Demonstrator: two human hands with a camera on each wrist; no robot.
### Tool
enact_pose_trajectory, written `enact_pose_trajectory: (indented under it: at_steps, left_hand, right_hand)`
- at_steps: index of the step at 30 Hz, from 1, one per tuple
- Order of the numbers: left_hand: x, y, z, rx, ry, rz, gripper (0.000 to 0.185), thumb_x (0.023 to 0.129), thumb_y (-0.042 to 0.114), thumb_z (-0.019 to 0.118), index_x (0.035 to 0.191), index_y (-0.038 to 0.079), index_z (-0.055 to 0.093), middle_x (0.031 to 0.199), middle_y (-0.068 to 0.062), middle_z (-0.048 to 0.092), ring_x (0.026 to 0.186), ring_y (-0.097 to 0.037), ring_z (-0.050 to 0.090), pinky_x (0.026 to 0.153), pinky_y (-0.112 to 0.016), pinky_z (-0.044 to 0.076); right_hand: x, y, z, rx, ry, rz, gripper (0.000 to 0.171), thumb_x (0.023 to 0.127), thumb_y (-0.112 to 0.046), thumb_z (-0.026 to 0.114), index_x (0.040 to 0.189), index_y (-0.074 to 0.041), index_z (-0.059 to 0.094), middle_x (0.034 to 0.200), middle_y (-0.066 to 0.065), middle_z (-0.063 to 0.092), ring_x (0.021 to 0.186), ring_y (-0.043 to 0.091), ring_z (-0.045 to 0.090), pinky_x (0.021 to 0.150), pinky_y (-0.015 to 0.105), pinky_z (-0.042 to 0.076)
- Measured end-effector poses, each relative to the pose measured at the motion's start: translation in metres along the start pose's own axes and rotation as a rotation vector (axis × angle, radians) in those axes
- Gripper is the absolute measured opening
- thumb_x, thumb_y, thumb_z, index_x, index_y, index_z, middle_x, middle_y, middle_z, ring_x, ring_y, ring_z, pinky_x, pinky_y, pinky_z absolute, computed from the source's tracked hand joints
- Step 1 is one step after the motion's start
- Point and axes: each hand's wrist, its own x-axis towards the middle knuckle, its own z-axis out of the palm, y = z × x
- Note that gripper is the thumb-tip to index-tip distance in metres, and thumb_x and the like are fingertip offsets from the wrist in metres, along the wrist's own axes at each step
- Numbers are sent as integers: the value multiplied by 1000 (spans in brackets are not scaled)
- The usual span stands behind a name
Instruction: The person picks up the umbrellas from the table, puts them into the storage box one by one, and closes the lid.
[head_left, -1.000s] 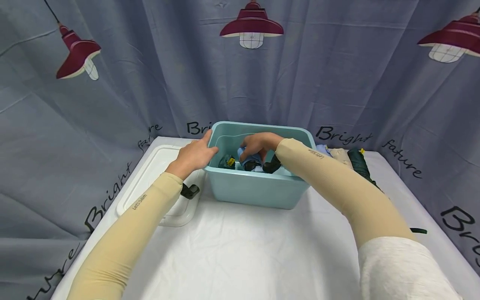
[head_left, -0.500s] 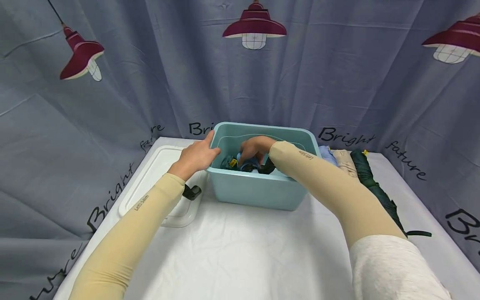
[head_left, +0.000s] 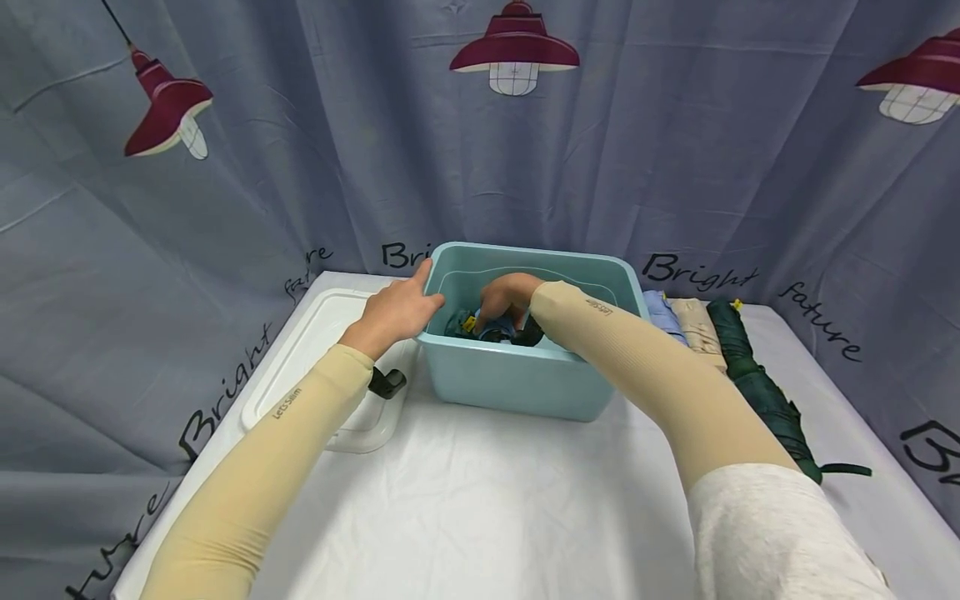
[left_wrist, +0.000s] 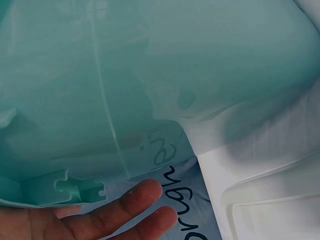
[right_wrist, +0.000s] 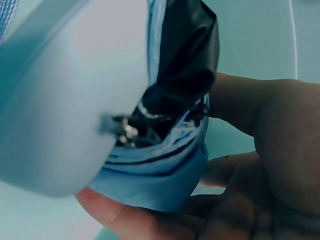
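Observation:
A light teal plastic bin (head_left: 517, 383) stands at the back middle of the table. My left hand (head_left: 397, 312) holds its left rim, thumb over the inside and fingers along the outside; the left wrist view shows those fingers (left_wrist: 125, 207) under the rim. Deep in the bin, my right hand (head_left: 506, 298) grips a rolled light blue umbrella. In the right wrist view, the umbrella (right_wrist: 155, 187) shows blue cloth, a black lining and small metal bits, with fingers curled around it. A smooth pale rounded part hides its left side. Beside it lies a dark green bundle (head_left: 459, 323) with a yellow tag.
On the right side of the table lie rolled bundles: light blue (head_left: 663, 317), beige (head_left: 699, 329) and a long dark green one (head_left: 761, 396) with a strap. A white lid (head_left: 363, 433) lies left of the bin. A grey curtain (head_left: 480, 183) hangs behind.
My right hand has gone a little deeper into the bin and slightly left with the blue umbrella. The left hand stays at the rim. More of the green bundle on the table now shows.

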Motion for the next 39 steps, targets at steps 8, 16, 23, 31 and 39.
enact_pose_trajectory:
  at_steps: [8,16,23,31,39]
  left_hand:
    - [0,4,-1,24,12,-3,77,99,47,37,164,27,3,89,-11,62,74,-29,59,66,-43,45]
    - [-1,5,-1,9,7,-7,77,99,47,38,164,26,3,81,-10,59,70,-27,58,62,-42,43]
    - [-2,6,-1,7,-14,-15,77,100,48,37,164,25,2,74,-7,55,62,-24,52,59,-39,41]
    - [-3,4,-2,8,-22,-23,77,100,48,37,164,27,0,74,-7,55,61,-23,52,58,-39,41]
    - [-2,3,-1,10,-5,-16,77,100,48,37,164,27,0,79,-9,58,65,-25,57,60,-39,42]
  right_hand:
    - [-1,0,0,67,-44,18,29,100,-33,62,107,-5,64,97,7,60,83,19,61,72,31,51]
    - [0,2,0,197,-110,-29,25,101,-11,60,116,7,66,116,17,66,105,27,64,93,38,55]
    - [-2,6,-1,213,-123,-49,28,102,-9,57,124,8,61,127,20,63,117,32,61,99,43,52]
    - [-5,8,-5,207,-90,-39,70,101,-15,60,157,2,22,157,22,37,114,34,66,103,45,49]
    - [-9,11,-6,186,-66,-44,82,101,-19,60,162,-5,8,159,20,37,114,36,66,105,48,47]
